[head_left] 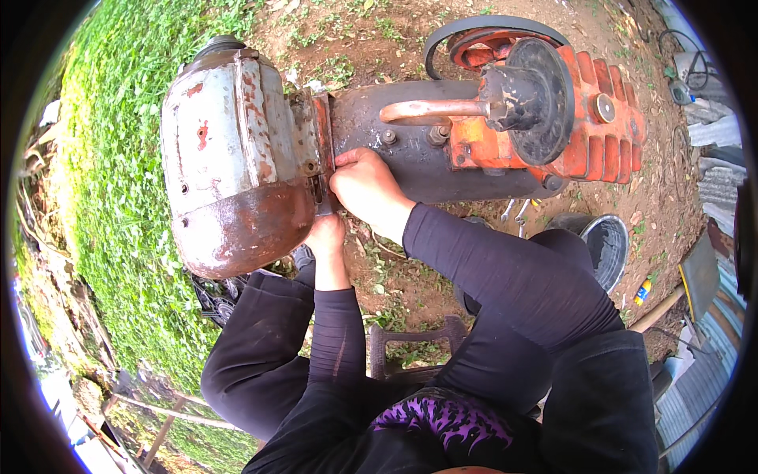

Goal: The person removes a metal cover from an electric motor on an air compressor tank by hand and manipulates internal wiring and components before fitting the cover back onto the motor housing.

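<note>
A large electric motor (217,138), with peeling grey paint and a rusty brown end, sits at the left on a dark cylindrical air tank (367,110). Between them stands a rusty mounting plate (322,126). My right hand (369,189) is closed with its thumb and curled fingers against the plate's near end; whatever they pinch is hidden. Just below, my left hand (327,235) reaches up under the plate's lower end, and its fingers are out of sight behind the metal. An orange finned compressor pump (604,118) is mounted on the tank's right end.
A black belt (497,22) loops around an orange pulley beyond the pump, and a bent copper pipe (418,110) juts left from it. Wrenches (521,215) lie on the dirt beside a black bucket (612,253). A small yellow-and-blue bottle (643,292) and corrugated sheets (714,166) are at the right.
</note>
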Motion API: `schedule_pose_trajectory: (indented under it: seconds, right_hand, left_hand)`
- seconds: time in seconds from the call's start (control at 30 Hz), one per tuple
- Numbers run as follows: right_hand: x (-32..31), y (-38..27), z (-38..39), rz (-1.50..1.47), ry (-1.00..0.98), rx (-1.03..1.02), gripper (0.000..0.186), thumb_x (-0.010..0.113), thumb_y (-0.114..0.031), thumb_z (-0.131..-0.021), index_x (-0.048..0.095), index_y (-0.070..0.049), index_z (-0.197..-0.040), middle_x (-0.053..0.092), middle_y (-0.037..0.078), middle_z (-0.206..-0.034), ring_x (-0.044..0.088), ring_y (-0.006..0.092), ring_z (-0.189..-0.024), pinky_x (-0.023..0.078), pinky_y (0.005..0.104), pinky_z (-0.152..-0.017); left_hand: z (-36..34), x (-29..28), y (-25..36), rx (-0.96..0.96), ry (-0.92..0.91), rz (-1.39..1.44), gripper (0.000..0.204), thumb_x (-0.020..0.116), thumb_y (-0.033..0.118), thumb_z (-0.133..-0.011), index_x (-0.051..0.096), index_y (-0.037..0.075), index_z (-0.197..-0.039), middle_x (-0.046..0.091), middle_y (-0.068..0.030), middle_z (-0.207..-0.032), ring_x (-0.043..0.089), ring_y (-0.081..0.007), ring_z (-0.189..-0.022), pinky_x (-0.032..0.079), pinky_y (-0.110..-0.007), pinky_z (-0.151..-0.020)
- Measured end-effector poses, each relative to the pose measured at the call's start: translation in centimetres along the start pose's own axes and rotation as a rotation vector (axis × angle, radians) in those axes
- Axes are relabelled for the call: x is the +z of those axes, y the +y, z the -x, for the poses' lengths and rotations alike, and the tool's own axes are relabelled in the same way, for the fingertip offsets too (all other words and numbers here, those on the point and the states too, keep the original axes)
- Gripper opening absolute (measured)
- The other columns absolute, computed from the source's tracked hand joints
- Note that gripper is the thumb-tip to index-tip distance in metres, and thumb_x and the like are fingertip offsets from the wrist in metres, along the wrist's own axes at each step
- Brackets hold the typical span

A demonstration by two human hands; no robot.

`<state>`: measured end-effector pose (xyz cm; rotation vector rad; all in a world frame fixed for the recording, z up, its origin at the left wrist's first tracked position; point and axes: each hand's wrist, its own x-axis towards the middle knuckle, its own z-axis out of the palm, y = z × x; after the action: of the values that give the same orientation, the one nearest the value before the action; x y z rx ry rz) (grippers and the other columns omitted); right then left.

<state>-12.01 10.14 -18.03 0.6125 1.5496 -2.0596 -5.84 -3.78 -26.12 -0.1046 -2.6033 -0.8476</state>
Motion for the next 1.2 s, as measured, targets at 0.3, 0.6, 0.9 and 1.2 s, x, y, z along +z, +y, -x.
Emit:
schedule_pose_trajectory:
  seconds: [0.3, 0.6, 0.9, 1.2]
  right_hand:
    - [0.0, -0.3, 0.1, 0.01, 0.0, 0.008, 0.038, 0.057, 0.004, -0.077, 0.049, 0.008, -0.114, 0.061, 0.009, -0.085, 0.058, 0.0145, -0.075, 0.048, 0.0271, -0.065]
    - [0.0, -1.2, 0.8, 0.024, 0.01, 0.022, 0.04, 0.057, 0.003, -0.078, 0.048, 0.008, -0.117, 0.061, 0.008, -0.085, 0.056, 0.0134, -0.073, 0.046, 0.0269, -0.063]
    - [-0.1, -0.7, 0.6, 0.082, 0.039, 0.004, 0.041, 0.056, 0.003, -0.078, 0.048, 0.006, -0.118, 0.061, 0.008, -0.084, 0.056, 0.0136, -0.073, 0.045, 0.0281, -0.063]
    - [0.2, -0.8, 0.8, 0.042, 0.036, 0.009, 0.042, 0.056, 0.002, -0.078, 0.049, 0.007, -0.119, 0.061, 0.008, -0.085, 0.056, 0.0135, -0.073, 0.046, 0.0283, -0.063]
  left_hand:
    - [-0.6, -0.3, 1.1, -0.102, 0.016, 0.049, 0.039, 0.06, 0.005, -0.093, 0.052, -0.002, -0.131, 0.059, -0.0157, -0.131, 0.06, -0.025, -0.114, 0.047, -0.038, -0.101]
    - [-0.5, -0.3, 1.0, -0.108, 0.021, 0.145, 0.041, 0.06, 0.004, -0.09, 0.055, 0.001, -0.131, 0.06, -0.0182, -0.127, 0.058, -0.0321, -0.116, 0.047, -0.042, -0.098]
    - [-2.6, -2.8, 3.1, -0.473, -0.256, 0.239, 0.038, 0.058, 0.01, -0.094, 0.055, 0.002, -0.131, 0.06, -0.02, -0.128, 0.057, -0.0347, -0.117, 0.042, -0.043, -0.102]
    - [-1.6, -2.1, 2.8, -0.259, -0.003, 0.253, 0.031, 0.056, 0.008, -0.094, 0.06, -0.001, -0.123, 0.065, -0.0205, -0.116, 0.059, -0.035, -0.11, 0.043, -0.045, -0.098]
